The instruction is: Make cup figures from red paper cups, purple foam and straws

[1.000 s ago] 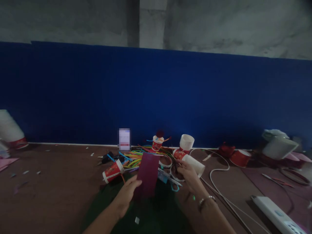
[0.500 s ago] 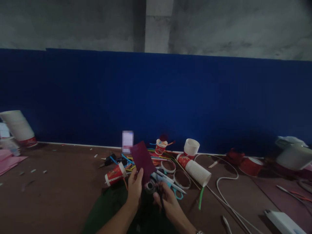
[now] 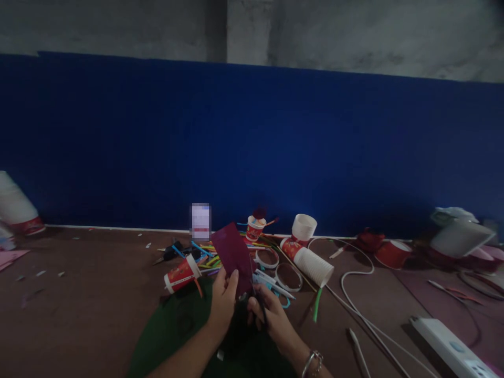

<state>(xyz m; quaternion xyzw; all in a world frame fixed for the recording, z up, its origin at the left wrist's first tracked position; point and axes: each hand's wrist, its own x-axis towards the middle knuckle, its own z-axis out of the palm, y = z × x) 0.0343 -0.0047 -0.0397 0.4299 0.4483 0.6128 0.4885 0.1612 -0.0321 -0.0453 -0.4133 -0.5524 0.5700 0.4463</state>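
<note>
My left hand (image 3: 225, 295) pinches the lower left edge of a dark red sheet of paper (image 3: 233, 252), thumb on top. The sheet stands tilted above the table's front edge. In my right hand (image 3: 268, 307) are dark-handled scissors (image 3: 258, 305), fingers curled round the handles. Their blades point up at the right side of the paper. How far the blades are apart is too dark to tell. A red paper cup (image 3: 182, 274) lies on its side left of my hands. Behind the paper, colored sticks and light blue-handled scissors (image 3: 286, 300) lie in a heap.
A small red cup (image 3: 255, 229) stands at the back. To its right are a white cup (image 3: 304, 227) and a lying cup stack (image 3: 313, 265). Rolls of tape (image 3: 289, 277), a white cable (image 3: 344, 289) and a power strip (image 3: 449, 341) lie rightward. A blue partition (image 3: 275, 142) closes the back.
The view has shifted, so the table's things sit higher and further left. The scissors have moved up against the paper's right side; a round dark thing near my hands is mostly out of sight.
</note>
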